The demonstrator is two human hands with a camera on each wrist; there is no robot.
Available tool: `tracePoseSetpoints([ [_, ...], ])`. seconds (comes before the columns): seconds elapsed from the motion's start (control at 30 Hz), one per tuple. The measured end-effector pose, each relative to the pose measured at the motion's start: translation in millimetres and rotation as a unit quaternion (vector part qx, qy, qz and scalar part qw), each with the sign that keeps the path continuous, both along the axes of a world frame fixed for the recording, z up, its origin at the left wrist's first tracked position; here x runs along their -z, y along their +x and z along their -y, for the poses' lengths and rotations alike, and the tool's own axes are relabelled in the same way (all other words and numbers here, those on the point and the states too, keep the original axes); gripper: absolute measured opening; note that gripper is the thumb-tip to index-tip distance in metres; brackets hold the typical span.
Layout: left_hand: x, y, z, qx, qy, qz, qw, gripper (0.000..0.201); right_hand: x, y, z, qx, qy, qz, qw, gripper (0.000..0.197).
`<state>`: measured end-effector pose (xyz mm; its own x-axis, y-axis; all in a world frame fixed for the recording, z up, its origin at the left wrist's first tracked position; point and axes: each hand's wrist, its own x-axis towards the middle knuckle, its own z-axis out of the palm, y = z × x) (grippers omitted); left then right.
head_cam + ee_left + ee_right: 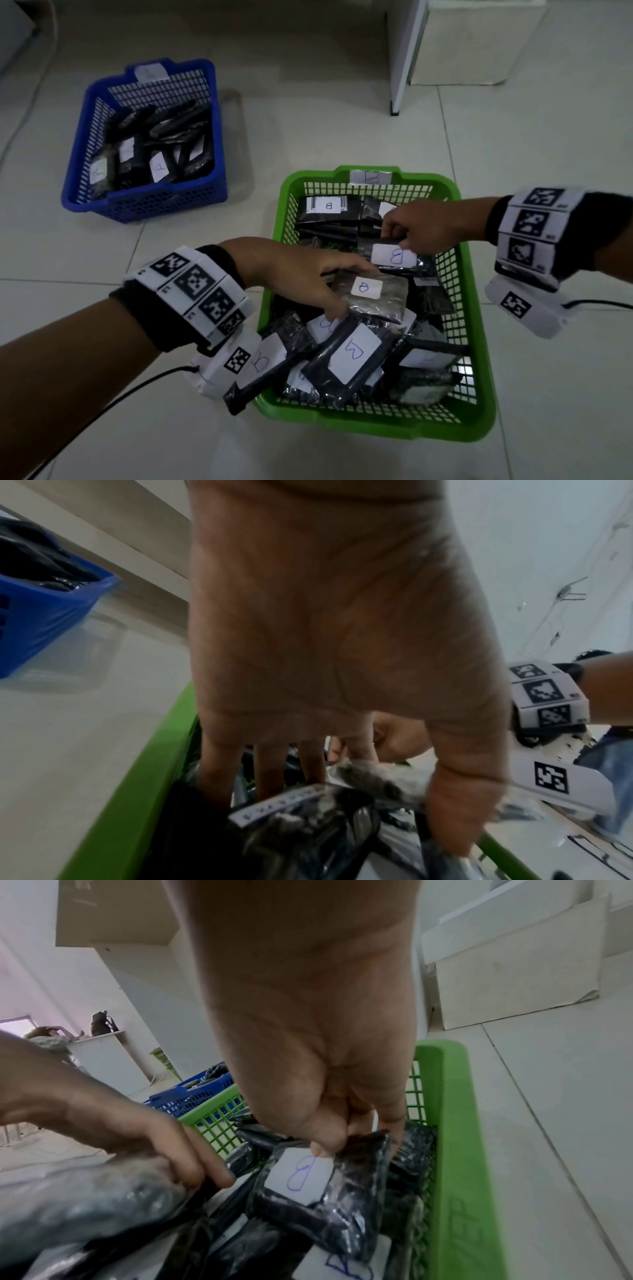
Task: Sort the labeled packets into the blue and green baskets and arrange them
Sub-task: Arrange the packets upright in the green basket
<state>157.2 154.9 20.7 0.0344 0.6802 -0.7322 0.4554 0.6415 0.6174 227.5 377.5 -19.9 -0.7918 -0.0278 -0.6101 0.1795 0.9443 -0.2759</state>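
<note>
Head view: my right hand (416, 228) is pinching the far edge of a dark packet with a white B label (397, 257), thumb on top, fingers curling under, in the middle-right of the green basket (479, 346). Right wrist view is showing the same pinch: thumb (325, 1139) pressing at the label's edge, packet (325, 1185) lying tilted on other dark packets near the basket's right wall (455, 1150).

My left hand (301, 277) is gripping a greyish clear packet with a small B label (375, 296), fingers over its left edge, thumb underneath per the left wrist view, where the thumb (455, 804) is clamping the crumpled packet edge (380, 780) against the fingers. This packet is sitting just above the pile, near the basket's centre, close to the right-hand packet but apart from it.

Around both grips, the green basket is holding many dark packets with B labels, lying loose and overlapping; one big B-labelled packet (349, 359) is lying slanted in front, another (260, 370) is sticking out over the near-left rim. At the far end, a barcode-labelled B packet (327, 207) is lying flat. A B tag (370, 177) is stuck on the far rim.

Well apart at far left, the blue basket (205, 195) is holding dark packets standing in rows on the tiled floor (548, 154).
</note>
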Motion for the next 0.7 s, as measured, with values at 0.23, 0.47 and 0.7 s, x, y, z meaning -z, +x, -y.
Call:
tracePoseSetpoints([
  [0.23, 11.1, 13.8, 4.4, -0.024, 0.04, -0.028, 0.999, 0.071, -2.3, -7.3, 8.2, -0.08, 0.006, 0.064, 0.995, 0.057],
  [0.47, 10.6, 15.9, 10.8, -0.01, 0.045, -0.042, 0.998, 0.071, -4.0, -19.6, 17.4, -0.101, -0.006, 0.08, 0.992, 0.066],
  [0.7, 14.7, 13.9, 18.8, -0.013, 0.054, -0.032, 0.998, 0.071, -3.5, -19.9, 14.7, -0.058, -0.065, 0.103, 0.991, 0.061],
])
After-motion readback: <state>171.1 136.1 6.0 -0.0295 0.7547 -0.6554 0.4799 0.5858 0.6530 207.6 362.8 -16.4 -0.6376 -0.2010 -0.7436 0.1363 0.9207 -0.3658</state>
